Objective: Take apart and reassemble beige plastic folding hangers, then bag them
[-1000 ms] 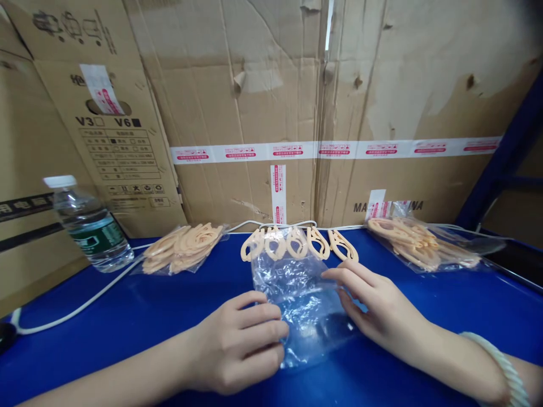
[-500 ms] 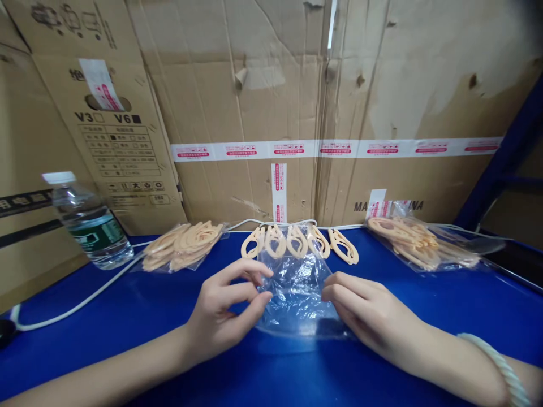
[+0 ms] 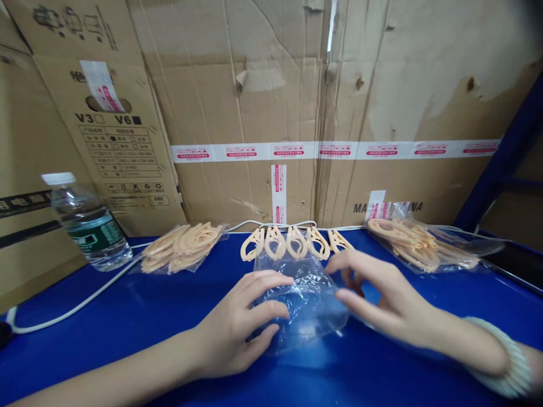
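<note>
A clear plastic bag (image 3: 303, 294) lies crumpled on the blue table (image 3: 139, 316) in front of me. My left hand (image 3: 241, 322) grips its left side, fingers curled onto the film. My right hand (image 3: 382, 294) hovers at the bag's right edge with fingers spread, thumb near the plastic; it wears a pale bead bracelet (image 3: 509, 362). Just behind the bag lies a row of several peach plastic hook pieces (image 3: 292, 243), side by side against the carton.
A bagged bundle of peach pieces (image 3: 182, 246) lies left of the row, another bagged bundle (image 3: 419, 243) to the right. A water bottle (image 3: 87, 223) stands far left. A white cable (image 3: 76, 305) runs along the table. Cardboard cartons (image 3: 271, 113) wall the back.
My left hand went from pinching the bag's upper left edge to pressing down on its left side. My right hand lifted and spread toward the hook row. The bag bunched up.
</note>
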`<control>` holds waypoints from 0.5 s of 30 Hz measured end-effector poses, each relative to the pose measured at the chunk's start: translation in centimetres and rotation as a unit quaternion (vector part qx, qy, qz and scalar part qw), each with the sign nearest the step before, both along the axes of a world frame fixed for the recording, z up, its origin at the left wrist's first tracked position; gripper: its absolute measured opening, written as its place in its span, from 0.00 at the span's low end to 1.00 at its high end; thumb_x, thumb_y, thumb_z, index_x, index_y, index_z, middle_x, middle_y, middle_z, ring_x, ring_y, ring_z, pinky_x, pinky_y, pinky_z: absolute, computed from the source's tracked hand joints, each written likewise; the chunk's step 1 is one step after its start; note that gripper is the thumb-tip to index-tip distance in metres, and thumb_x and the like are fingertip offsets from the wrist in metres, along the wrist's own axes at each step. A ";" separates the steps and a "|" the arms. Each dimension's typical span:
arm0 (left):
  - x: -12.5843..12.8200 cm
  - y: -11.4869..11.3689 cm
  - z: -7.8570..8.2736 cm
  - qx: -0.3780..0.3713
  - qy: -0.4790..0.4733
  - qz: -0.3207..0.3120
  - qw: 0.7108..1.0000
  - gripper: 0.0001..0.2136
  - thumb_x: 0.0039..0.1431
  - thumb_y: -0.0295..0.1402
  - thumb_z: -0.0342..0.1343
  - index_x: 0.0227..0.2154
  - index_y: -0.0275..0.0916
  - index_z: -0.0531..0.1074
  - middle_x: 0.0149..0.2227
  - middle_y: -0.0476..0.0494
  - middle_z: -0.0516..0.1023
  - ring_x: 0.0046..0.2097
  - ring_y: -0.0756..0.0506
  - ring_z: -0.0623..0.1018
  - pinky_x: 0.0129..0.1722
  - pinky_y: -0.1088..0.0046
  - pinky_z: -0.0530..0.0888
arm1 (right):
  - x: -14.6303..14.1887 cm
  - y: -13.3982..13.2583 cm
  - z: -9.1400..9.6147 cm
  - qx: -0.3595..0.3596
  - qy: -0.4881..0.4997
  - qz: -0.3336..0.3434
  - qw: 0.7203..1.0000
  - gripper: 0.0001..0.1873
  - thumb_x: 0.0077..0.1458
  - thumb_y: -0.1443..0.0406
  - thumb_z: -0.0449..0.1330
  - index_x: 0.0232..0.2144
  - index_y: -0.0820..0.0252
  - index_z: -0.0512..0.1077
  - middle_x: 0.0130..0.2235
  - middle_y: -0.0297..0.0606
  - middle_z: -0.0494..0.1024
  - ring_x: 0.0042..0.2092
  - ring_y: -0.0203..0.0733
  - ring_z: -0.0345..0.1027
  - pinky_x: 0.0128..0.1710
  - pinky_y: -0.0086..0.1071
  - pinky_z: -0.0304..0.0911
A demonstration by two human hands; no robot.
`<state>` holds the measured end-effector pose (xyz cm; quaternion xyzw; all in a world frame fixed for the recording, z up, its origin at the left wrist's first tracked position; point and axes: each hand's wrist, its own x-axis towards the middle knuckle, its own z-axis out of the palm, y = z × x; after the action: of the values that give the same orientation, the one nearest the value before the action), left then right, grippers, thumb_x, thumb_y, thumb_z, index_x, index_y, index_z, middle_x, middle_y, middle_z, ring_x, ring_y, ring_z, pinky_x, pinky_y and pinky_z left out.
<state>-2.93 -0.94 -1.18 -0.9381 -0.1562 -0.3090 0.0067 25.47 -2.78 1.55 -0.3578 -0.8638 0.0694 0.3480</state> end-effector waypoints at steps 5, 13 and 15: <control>0.1 0.1 -0.3 0.022 0.021 -0.006 1.000 0.16 0.58 0.19 0.51 0.46 0.39 0.72 0.61 0.35 0.65 0.62 0.37 0.64 0.57 0.50 0.69 | 4.3 6.8 0.8 0.110 -0.171 -0.077 0.976 0.12 0.60 0.70 0.51 0.44 0.63 0.71 0.39 0.46 0.76 0.42 0.47 0.70 0.42 0.44 0.68; -0.1 0.3 -0.8 0.036 0.013 0.007 0.999 0.23 0.58 0.20 0.51 0.57 0.36 0.65 0.61 0.32 0.65 0.63 0.36 0.63 0.58 0.48 0.68 | 8.0 12.2 -0.9 0.003 -0.313 -0.012 0.950 0.35 0.47 0.81 0.51 0.57 0.60 0.68 0.58 0.44 0.72 0.60 0.46 0.63 0.58 0.42 0.61; -0.1 0.3 -0.9 0.039 0.014 0.016 0.999 0.25 0.58 0.21 0.51 0.60 0.34 0.62 0.61 0.32 0.65 0.64 0.36 0.62 0.59 0.49 0.68 | 8.3 11.3 -0.8 0.008 -0.302 -0.018 0.953 0.30 0.48 0.80 0.53 0.53 0.61 0.72 0.53 0.45 0.76 0.55 0.46 0.68 0.55 0.39 0.64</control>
<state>-3.04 -0.63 -2.03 -0.9389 -0.1587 -0.3012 0.0501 33.74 8.48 0.78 -0.3744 -0.9226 -0.0549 0.0745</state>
